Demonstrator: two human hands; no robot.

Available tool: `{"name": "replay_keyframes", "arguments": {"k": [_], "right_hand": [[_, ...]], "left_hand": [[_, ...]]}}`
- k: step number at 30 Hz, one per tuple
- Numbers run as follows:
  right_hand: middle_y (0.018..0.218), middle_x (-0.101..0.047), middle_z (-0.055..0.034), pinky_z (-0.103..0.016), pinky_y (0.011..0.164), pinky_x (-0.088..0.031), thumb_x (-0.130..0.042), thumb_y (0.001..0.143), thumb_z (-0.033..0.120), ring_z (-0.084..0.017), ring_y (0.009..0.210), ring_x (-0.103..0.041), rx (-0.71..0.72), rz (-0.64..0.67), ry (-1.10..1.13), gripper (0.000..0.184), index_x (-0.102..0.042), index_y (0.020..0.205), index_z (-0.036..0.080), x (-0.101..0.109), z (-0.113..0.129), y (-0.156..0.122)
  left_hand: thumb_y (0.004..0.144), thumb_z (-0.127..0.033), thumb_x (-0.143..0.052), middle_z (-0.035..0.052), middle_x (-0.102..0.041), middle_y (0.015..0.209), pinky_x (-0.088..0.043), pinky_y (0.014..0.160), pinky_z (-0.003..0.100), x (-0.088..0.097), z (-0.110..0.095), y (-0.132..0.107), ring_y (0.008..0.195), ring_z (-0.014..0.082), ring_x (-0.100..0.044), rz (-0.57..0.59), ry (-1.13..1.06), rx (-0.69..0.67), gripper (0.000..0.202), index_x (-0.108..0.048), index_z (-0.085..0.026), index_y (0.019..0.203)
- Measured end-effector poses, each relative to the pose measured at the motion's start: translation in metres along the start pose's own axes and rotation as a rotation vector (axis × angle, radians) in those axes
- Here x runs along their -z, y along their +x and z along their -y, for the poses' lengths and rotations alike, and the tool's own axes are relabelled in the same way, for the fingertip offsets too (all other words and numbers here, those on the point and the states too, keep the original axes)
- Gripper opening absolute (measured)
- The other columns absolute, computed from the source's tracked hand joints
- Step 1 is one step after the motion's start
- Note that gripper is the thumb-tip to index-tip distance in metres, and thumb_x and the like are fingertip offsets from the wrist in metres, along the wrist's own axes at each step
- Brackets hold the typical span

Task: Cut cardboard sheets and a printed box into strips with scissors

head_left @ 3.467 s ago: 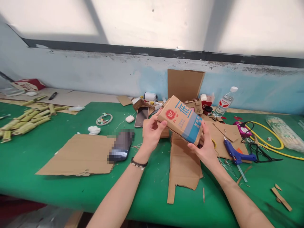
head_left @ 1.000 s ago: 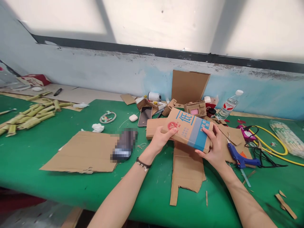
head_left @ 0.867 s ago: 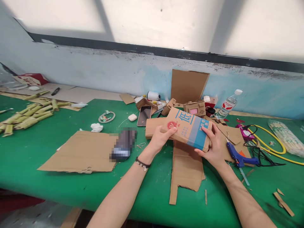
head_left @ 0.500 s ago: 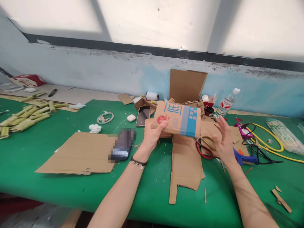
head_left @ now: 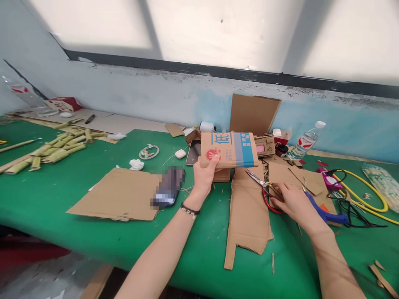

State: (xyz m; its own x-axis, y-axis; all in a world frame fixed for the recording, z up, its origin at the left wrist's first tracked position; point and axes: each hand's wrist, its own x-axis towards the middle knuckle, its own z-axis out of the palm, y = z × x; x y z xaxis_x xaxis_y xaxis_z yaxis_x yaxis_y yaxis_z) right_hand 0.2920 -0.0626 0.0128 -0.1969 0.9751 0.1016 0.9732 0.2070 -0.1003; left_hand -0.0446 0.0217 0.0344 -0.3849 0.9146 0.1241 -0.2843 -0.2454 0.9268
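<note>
My left hand grips the lower left corner of a printed cardboard piece with a red logo and a blue band, held upright above the green table. My right hand rests on the table with its fingers curled around the red handles of a pair of scissors, whose blades point up and left. Under both lies a long brown cardboard strip.
A large cardboard sheet and a dark blurred object lie at left. A blue glue gun, black and yellow cables, a water bottle, a phone and bamboo pieces are spread around.
My right hand let go of the printed cardboard and came down onto the scissors. My left hand alone has raised the cardboard and turned it level.
</note>
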Motion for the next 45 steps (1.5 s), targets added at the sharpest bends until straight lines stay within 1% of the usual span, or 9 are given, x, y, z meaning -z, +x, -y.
{"name": "replay_keyframes", "arguments": {"k": [8, 14, 22, 25, 28, 33, 37, 42, 45], "right_hand": [[0.111, -0.082, -0.0134, -0.036, 0.079, -0.049, -0.070, 0.102, 0.036, -0.033, 0.103, -0.079, -0.078, 0.047, 0.060, 0.016, -0.067, 0.108, 0.021, 0.004, 0.002, 0.002], [0.098, -0.085, -0.0107, -0.035, 0.069, -0.041, -0.068, 0.102, 0.043, -0.033, 0.092, -0.081, -0.241, 0.033, -0.004, 0.020, -0.070, 0.109, 0.024, 0.009, -0.005, 0.004], [0.101, -0.087, -0.0131, -0.037, 0.070, -0.044, -0.064, 0.104, 0.057, -0.035, 0.094, -0.082, -0.350, -0.074, 0.108, 0.039, -0.078, 0.117, 0.023, -0.004, 0.000, 0.006], [0.092, -0.086, -0.0101, -0.036, 0.069, -0.046, -0.065, 0.099, 0.067, -0.033, 0.087, -0.080, -0.418, -0.163, 0.274, 0.046, -0.081, 0.111, 0.025, -0.005, 0.001, 0.010], [0.084, -0.083, -0.0085, -0.034, 0.065, -0.049, -0.069, 0.095, 0.074, -0.028, 0.077, -0.075, -0.379, -0.246, 0.591, 0.055, -0.082, 0.106, 0.022, -0.005, 0.006, 0.015], [0.078, -0.079, -0.0064, -0.031, 0.060, -0.049, -0.085, 0.080, 0.084, -0.022, 0.068, -0.068, -0.336, -0.191, 1.007, 0.070, -0.084, 0.102, 0.017, -0.005, 0.023, 0.016], [0.086, -0.083, -0.0084, -0.034, 0.068, -0.059, -0.091, 0.076, 0.081, -0.024, 0.072, -0.074, -0.350, -0.185, 1.170, 0.071, -0.083, 0.107, 0.018, -0.004, 0.030, 0.015], [0.103, -0.084, -0.0098, -0.042, 0.087, -0.067, -0.096, 0.074, 0.077, -0.027, 0.088, -0.081, -0.352, -0.322, 1.338, 0.068, -0.074, 0.110, 0.024, -0.002, 0.035, 0.018], [0.102, -0.080, -0.0078, -0.039, 0.078, -0.065, -0.095, 0.078, 0.075, -0.022, 0.079, -0.074, -0.332, -0.321, 1.381, 0.066, -0.070, 0.111, 0.024, -0.001, 0.042, 0.017]], "left_hand": [[0.077, -0.062, -0.098, 0.0163, -0.089, 0.114, -0.069, 0.096, 0.041, 0.000, 0.001, -0.004, 0.109, 0.0339, -0.085, 0.016, 0.051, -0.072, 0.061, -0.088, -0.011, 0.109], [0.080, -0.059, -0.097, 0.0173, -0.089, 0.117, -0.068, 0.098, 0.040, -0.002, -0.005, -0.006, 0.111, 0.0335, -0.085, 0.000, 0.028, -0.106, 0.059, -0.087, -0.011, 0.111], [0.086, -0.058, -0.093, 0.0149, -0.090, 0.110, -0.067, 0.093, 0.038, -0.001, -0.003, -0.010, 0.105, 0.0318, -0.086, 0.031, 0.125, -0.124, 0.050, -0.088, -0.013, 0.106], [0.088, -0.057, -0.091, 0.0150, -0.089, 0.113, -0.067, 0.095, 0.038, 0.000, -0.004, -0.011, 0.107, 0.0321, -0.085, 0.041, 0.139, -0.135, 0.049, -0.088, -0.013, 0.109], [0.091, -0.060, -0.088, 0.0156, -0.089, 0.116, -0.066, 0.099, 0.040, 0.000, -0.005, -0.011, 0.111, 0.0327, -0.085, 0.050, 0.151, -0.142, 0.051, -0.087, -0.013, 0.112], [0.092, -0.060, -0.088, 0.0160, -0.088, 0.121, -0.066, 0.105, 0.042, -0.001, -0.005, -0.010, 0.116, 0.0332, -0.084, 0.039, 0.134, -0.139, 0.051, -0.086, -0.014, 0.113], [0.091, -0.061, -0.088, 0.0169, -0.088, 0.123, -0.066, 0.107, 0.044, 0.000, -0.004, -0.008, 0.117, 0.0332, -0.083, 0.026, 0.120, -0.151, 0.054, -0.084, -0.013, 0.115], [0.089, -0.060, -0.090, 0.0181, -0.086, 0.127, -0.067, 0.109, 0.046, 0.000, -0.006, -0.006, 0.118, 0.0325, -0.083, -0.003, 0.051, -0.109, 0.058, -0.084, -0.012, 0.120], [0.085, -0.059, -0.093, 0.0188, -0.086, 0.128, -0.072, 0.102, 0.047, -0.003, -0.008, -0.006, 0.116, 0.0328, -0.084, 0.011, -0.059, -0.036, 0.060, -0.083, -0.012, 0.122]]}}
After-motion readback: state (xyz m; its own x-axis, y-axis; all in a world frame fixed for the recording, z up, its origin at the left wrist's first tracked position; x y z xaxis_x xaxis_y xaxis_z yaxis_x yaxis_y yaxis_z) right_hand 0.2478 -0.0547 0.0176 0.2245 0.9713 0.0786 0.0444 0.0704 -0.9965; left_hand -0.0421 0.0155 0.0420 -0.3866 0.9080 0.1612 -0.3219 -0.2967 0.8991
